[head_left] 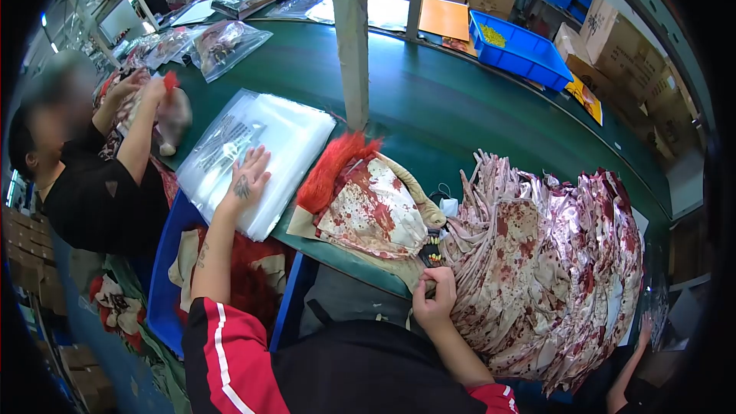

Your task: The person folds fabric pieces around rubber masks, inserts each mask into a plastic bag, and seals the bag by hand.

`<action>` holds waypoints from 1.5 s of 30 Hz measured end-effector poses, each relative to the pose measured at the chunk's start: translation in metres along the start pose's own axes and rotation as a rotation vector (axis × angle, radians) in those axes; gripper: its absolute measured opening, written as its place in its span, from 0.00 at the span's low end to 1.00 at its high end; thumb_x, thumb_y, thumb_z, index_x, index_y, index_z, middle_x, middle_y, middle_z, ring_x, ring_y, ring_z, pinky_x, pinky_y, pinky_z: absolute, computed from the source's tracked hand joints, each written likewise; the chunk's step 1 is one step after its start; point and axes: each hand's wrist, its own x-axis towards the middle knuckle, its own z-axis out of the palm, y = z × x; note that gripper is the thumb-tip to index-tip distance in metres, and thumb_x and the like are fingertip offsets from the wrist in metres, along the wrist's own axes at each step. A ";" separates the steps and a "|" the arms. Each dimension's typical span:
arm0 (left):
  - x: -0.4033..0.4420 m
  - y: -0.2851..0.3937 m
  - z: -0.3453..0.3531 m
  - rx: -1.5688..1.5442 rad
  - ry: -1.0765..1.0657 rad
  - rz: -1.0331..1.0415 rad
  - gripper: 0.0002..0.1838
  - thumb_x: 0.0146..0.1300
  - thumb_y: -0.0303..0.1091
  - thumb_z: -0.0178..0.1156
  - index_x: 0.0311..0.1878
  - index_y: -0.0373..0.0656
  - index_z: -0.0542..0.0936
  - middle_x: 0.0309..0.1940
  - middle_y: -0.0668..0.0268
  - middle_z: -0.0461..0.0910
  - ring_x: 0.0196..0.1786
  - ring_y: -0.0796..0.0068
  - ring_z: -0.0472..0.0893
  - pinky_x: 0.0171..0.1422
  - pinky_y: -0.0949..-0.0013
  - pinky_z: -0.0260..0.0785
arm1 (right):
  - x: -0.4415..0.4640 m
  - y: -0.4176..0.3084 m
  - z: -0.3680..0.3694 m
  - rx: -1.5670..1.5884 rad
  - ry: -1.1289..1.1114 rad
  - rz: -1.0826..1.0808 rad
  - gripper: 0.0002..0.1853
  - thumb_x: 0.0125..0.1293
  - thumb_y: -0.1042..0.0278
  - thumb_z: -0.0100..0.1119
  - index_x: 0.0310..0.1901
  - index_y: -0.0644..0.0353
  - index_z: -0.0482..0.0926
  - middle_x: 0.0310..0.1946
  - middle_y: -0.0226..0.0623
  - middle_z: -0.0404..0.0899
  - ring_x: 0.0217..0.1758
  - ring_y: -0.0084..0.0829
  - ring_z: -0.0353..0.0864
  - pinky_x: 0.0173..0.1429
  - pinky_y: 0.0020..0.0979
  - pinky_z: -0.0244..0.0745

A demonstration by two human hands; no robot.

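My left hand [249,175] lies flat with fingers spread on a stack of clear plastic bags [295,134]. Beside the stack is a rubber mask [376,211], white with red blood-like splatter and a tuft of red hair [337,172]. A dark mouth part with yellowish teeth [432,249] shows at the mask's right end. There my right hand [435,297] is closed in a pinch at the mask's lower edge; the exact contact is partly hidden by the fingers. To the right lies a large pile of splattered costume pieces [537,276], pale and red, with fringed ends.
A metal post [349,46] rises from the green table [445,107] ahead. At the back stands a blue tray [525,54] holding small yellow items. Below left, a blue bin [162,284] holds red-haired pieces. A co-worker [100,176] handles a mask at left; another person's arm [632,372] is at right.
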 end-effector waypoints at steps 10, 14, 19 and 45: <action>-0.003 -0.037 0.023 -0.759 0.159 -0.233 0.07 0.64 0.24 0.61 0.44 0.38 0.84 0.48 0.60 0.84 0.56 0.67 0.81 0.65 0.67 0.68 | 0.000 0.001 0.001 -0.017 0.000 -0.020 0.15 0.52 0.84 0.56 0.44 0.65 0.75 0.34 0.40 0.76 0.34 0.38 0.72 0.44 0.34 0.72; 0.010 -0.029 -0.030 -0.905 0.220 -0.533 0.01 0.66 0.24 0.62 0.38 0.40 0.82 0.41 0.65 0.83 0.42 0.79 0.77 0.53 0.79 0.67 | -0.001 0.002 0.000 -0.022 0.018 -0.049 0.16 0.52 0.84 0.56 0.44 0.64 0.76 0.35 0.41 0.77 0.34 0.39 0.72 0.44 0.34 0.72; 0.023 0.019 -0.135 -1.477 0.298 -0.473 0.06 0.69 0.27 0.63 0.35 0.43 0.77 0.42 0.66 0.82 0.42 0.80 0.75 0.54 0.80 0.65 | 0.008 -0.021 -0.003 -0.007 0.006 -0.244 0.16 0.52 0.84 0.56 0.44 0.64 0.75 0.36 0.41 0.77 0.34 0.39 0.72 0.44 0.34 0.72; -0.082 0.261 -0.090 -1.061 -0.165 -0.186 0.13 0.67 0.25 0.59 0.54 0.33 0.80 0.49 0.60 0.82 0.42 0.77 0.79 0.47 0.76 0.70 | 0.044 -0.095 0.061 0.138 -0.306 0.076 0.33 0.65 0.77 0.55 0.72 0.66 0.61 0.25 0.35 0.77 0.20 0.27 0.69 0.26 0.29 0.65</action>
